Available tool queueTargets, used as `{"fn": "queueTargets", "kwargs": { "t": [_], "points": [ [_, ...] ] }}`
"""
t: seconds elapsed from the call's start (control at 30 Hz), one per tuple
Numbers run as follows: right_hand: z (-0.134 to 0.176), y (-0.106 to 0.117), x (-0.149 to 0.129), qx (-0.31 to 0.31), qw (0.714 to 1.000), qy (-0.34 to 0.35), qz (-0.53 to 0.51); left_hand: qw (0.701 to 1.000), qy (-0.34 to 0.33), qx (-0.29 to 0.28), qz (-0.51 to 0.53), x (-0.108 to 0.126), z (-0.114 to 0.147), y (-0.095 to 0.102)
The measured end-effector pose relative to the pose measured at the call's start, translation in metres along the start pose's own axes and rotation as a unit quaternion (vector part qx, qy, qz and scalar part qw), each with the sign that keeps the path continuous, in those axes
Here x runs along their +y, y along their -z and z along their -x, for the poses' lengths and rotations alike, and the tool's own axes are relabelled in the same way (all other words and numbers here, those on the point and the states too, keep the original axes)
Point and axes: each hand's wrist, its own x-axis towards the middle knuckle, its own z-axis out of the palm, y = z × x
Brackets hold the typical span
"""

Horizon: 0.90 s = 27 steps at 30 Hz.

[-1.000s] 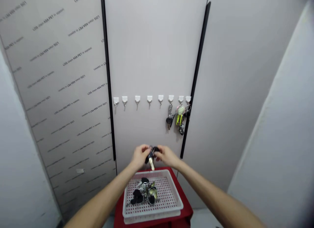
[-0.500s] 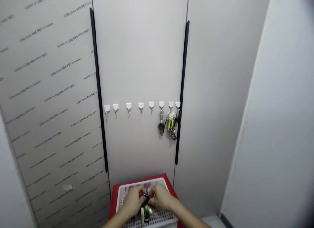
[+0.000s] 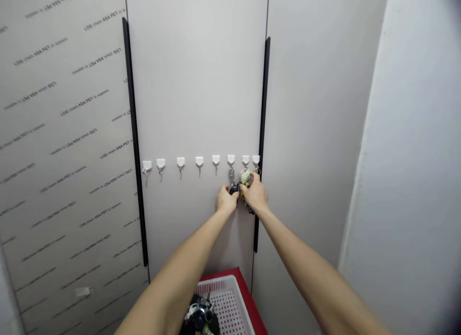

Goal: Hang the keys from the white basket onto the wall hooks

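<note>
Both my hands are raised to the bunches of keys hanging from white hooks on the pale cabinet door. My left hand (image 3: pixel 226 200) is closed on a black key fob (image 3: pixel 234 188) that hangs by a metal clip (image 3: pixel 231 174). Close beside it, my right hand (image 3: pixel 255 193) is closed around a keychain with a pale green striped ball (image 3: pixel 245 177) and a yellow piece. My fingers partly cover both bunches. A further ring (image 3: pixel 258 171) hangs at the rightmost hook (image 3: pixel 255 159), mostly behind my right hand.
Several bare white hooks (image 3: pixel 180 162) run leftward in the same row. Long black handles (image 3: pixel 261 142) edge the door. Below, a white perforated basket (image 3: pixel 237 296) with a heap of keys (image 3: pixel 201 313) stands on a red surface (image 3: pixel 248 296).
Both hands have risen from the keys in the basket to the bunches hanging on the right-hand hooks and taken hold there. The view has shifted slightly.
</note>
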Motion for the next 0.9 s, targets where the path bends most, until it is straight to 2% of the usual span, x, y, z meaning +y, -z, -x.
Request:
{"fn": "queueTargets", "kwargs": {
  "t": [0.13,0.27,0.4,0.53,0.63,0.77,0.9],
  "points": [
    [-0.003,-0.003,0.006,0.011,1.0,0.015,0.003,0.999,0.002,-0.014,0.04,0.006,-0.01,-0.009],
    [-0.013,0.005,0.007,0.046,0.998,0.044,-0.029,0.987,-0.023,-0.017,0.158,0.019,-0.018,-0.007],
    [-0.024,0.023,-0.005,0.094,0.991,0.064,-0.077,0.951,-0.051,-0.024,0.305,0.047,-0.022,0.013],
    [-0.019,0.04,-0.015,0.084,0.984,0.101,-0.122,0.916,-0.081,-0.062,0.389,0.066,-0.012,0.04],
    [0.0,0.041,-0.016,0.041,0.979,0.129,-0.154,0.913,-0.096,-0.105,0.382,0.058,0.0,0.051],
    [0.027,0.029,-0.01,-0.036,0.971,0.147,-0.185,0.943,-0.089,-0.109,0.301,0.03,0.01,0.052],
    [0.028,0.015,-0.006,-0.041,0.978,0.125,-0.161,0.958,-0.059,-0.102,0.26,0.016,0.001,0.053]
  ]
}}
